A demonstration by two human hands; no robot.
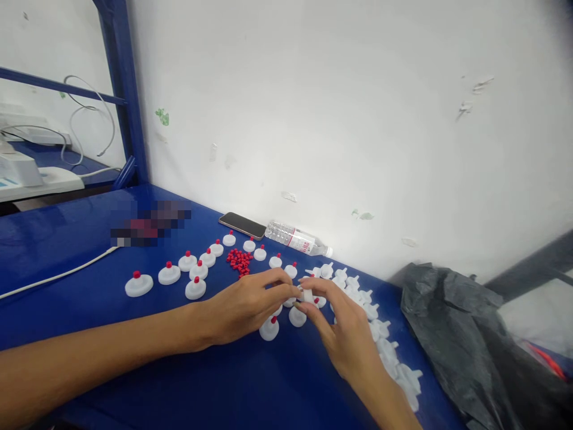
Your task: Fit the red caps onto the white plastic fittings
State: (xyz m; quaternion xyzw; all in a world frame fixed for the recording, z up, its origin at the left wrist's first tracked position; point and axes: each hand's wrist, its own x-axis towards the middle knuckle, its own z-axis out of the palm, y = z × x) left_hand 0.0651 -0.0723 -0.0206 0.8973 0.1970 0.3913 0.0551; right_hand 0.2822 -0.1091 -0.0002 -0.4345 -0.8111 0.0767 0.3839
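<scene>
In the middle of the table, my right hand pinches a white plastic spout cap between thumb and fingers. My left hand meets it from the left, fingertips pressed together against the cap's near side; anything small inside that pinch is hidden. Around both hands stand round white caps with red tips, such as one cap just below my left fingers. Behind my left hand lies a pile of small red tips. White spout caps without red tips spread in a heap along the right of my right hand.
A dark phone and a clear plastic bottle lie along the white wall. More red-tipped caps stand at left, near a white cable and a blurred-out item. A dark plastic bag bulges at the table's right edge.
</scene>
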